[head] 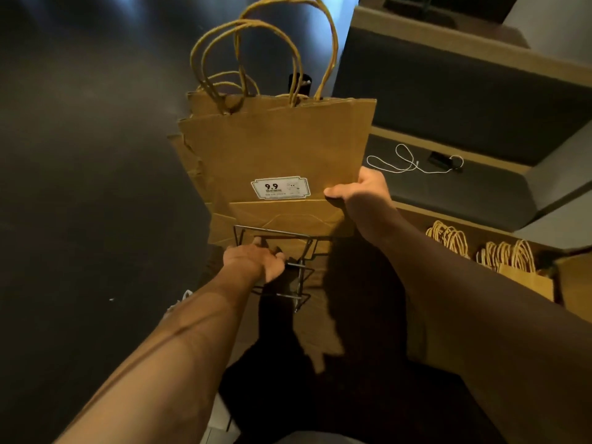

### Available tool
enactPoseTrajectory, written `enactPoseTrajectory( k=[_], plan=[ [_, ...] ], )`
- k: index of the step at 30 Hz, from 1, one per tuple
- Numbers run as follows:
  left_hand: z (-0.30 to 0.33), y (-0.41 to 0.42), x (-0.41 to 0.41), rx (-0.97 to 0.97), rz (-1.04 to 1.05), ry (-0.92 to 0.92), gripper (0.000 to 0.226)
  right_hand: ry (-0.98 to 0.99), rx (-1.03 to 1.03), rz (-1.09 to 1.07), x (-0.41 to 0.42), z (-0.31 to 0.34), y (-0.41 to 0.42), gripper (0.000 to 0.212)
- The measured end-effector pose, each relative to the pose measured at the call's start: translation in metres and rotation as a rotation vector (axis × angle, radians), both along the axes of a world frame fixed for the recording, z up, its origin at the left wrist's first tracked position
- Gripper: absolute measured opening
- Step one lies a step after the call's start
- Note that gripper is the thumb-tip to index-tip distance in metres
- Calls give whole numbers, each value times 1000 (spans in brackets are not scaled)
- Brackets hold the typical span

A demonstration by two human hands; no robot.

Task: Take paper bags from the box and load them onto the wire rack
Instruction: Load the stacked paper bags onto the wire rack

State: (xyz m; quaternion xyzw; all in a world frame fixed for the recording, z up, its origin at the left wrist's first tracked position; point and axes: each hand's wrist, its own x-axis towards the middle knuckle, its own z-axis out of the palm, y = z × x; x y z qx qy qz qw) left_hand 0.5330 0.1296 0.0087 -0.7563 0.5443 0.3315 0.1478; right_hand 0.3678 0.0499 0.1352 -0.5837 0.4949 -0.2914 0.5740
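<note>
Two hands (320,225), several paper bags (275,155)

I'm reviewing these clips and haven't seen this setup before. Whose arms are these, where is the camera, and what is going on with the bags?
There is no robot here: a person wears a head camera looking down at their own arms. The right hand pinches the edge of a flat stack of brown paper bags, handles up, front one bearing a white label. The left hand grips the black wire rack below the stack. More bags wait at lower right. A white cable lies on a shelf.
</note>
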Motion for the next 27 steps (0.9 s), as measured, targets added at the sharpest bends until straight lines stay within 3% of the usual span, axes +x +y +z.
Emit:
enactPoseTrajectory(
  k=[3, 11, 15, 19, 22, 27],
  plan=[
    [-5, -10, 7, 142, -11, 47, 68, -56, -29, 60, 1, 2, -3, 30],
    [-12, -19, 6, 181, 2, -9, 74, -6, -43, 293, -5, 6, -11, 27],
    [-11, -21, 8, 228, -35, -12, 71, 173, -126, 217, 8, -6, -6, 17],
    [-8, -20, 7, 182, -29, 14, 59, 406, -334, 148, 21, -24, 2, 34],
    [-5, -17, 3, 112, 10, 1, 63, 369, -458, 81, 32, -32, 11, 44],
    [1, -6, -2, -7, -4, -32, 67, 644, -683, 84, 40, -71, 29, 41]
  ],
)
